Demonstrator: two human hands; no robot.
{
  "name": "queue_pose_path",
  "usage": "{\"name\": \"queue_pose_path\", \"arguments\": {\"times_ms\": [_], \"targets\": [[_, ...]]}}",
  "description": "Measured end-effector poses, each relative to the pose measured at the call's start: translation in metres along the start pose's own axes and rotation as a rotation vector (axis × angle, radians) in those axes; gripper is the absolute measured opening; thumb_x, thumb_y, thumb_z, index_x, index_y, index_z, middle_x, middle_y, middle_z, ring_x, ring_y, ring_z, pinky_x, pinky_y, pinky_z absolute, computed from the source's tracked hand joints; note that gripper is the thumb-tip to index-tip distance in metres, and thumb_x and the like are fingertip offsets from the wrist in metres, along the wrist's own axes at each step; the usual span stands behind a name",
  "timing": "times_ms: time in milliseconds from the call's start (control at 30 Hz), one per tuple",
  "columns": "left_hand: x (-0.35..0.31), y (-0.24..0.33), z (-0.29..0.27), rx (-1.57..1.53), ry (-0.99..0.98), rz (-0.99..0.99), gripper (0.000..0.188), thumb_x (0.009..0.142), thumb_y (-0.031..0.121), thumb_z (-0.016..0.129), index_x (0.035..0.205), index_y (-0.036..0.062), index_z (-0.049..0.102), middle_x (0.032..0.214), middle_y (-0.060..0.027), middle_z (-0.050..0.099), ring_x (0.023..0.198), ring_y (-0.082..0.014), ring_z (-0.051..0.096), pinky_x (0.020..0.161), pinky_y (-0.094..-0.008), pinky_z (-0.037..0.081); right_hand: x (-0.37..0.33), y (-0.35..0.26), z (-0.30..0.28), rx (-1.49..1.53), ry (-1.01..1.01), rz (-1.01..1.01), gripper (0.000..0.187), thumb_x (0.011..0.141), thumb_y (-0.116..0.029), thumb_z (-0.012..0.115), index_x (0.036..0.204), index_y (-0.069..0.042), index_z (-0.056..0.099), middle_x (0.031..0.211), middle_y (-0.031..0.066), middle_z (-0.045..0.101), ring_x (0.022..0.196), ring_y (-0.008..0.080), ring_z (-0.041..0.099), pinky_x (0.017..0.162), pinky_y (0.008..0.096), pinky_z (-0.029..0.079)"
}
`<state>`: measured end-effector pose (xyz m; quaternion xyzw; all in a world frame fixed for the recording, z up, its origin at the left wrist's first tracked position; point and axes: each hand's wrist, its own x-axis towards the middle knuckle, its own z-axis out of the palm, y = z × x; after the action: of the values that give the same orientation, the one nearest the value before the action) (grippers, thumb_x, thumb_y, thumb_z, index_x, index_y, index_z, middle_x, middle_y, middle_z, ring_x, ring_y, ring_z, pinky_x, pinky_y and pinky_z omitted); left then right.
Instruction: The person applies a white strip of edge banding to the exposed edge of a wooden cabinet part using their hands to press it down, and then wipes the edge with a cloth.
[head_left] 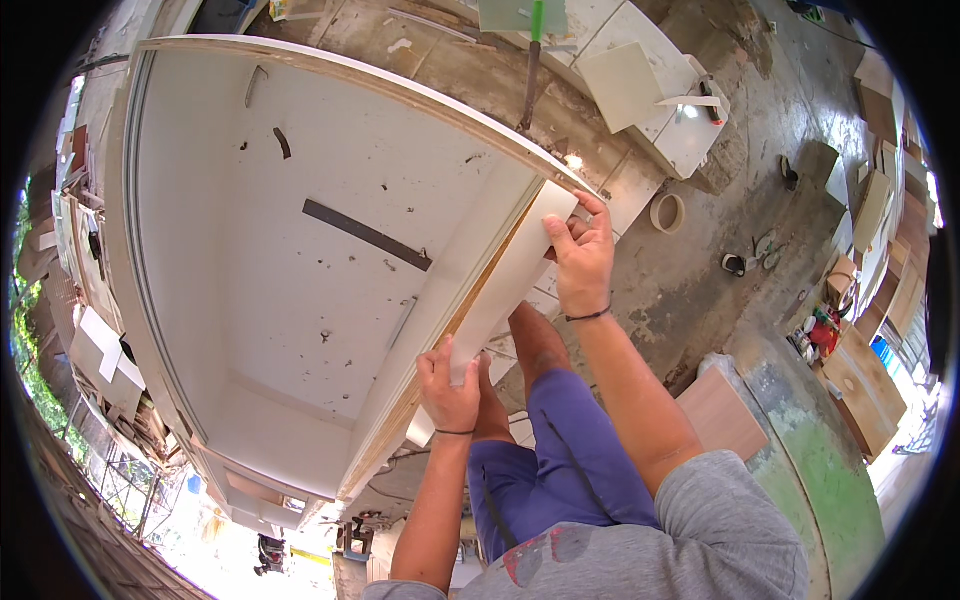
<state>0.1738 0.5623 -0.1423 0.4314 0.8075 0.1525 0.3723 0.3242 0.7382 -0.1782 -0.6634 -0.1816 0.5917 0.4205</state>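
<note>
A wide white strip (512, 272) lies along the near side edge of a big white cabinet carcass (190, 150), whose open side faces up. Between strip and cabinet wall runs a brown, bare-looking edge (487, 275). My right hand (585, 250) grips the strip's far end by the cabinet corner, thumb on top and fingers curled round its edge. Lower down, my left hand (448, 388) is on the strip near its other end, thumb and fingers spread over its surface, partly hiding it. Whether the strip is attached cannot be told.
Inside the cabinet lie a dark flat strip (368, 235), a small curved scrap (282, 144) and crumbs of debris. Beyond it stand a green-handled tool (534, 60) and white panels (620, 85). A tape roll (667, 213) lies on the floor at right, near a wood-toned board (722, 420).
</note>
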Motion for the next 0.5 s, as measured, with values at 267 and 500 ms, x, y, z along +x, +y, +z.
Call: {"name": "queue_pose_path", "arguments": {"times_ms": [267, 500], "targets": [[0.001, 0.001, -0.002, 0.006, -0.006, -0.012, 0.055, 0.07, 0.005, 0.073, 0.122, 0.0062, 0.057, 0.094, -0.0144, 0.05, 0.084, -0.0307, 0.054, 0.074, -0.0399, 0.046, -0.004, -0.014, 0.01, -0.07, 0.112, 0.006, 0.039, 0.086, -0.002, 0.063, 0.117, -0.003, 0.039, 0.083, 0.0103, 0.065, 0.069, 0.0126, 0.062, 0.057, 0.0246, 0.051], [0.003, 0.003, 0.0, -0.007, -0.003, -0.008, 0.055, 0.069, 0.006, 0.074, 0.122, 0.0057, 0.057, 0.093, -0.0141, 0.049, 0.083, -0.0303, 0.054, 0.074, -0.0391, 0.046, 0.003, -0.024, 0.005, -0.309, 0.054, 0.029, 0.034, 0.089, -0.011, 0.063, 0.113, -0.004, 0.039, 0.08, 0.0111, 0.065, 0.065, 0.0114, 0.06, 0.049, 0.0231, 0.048]]}}
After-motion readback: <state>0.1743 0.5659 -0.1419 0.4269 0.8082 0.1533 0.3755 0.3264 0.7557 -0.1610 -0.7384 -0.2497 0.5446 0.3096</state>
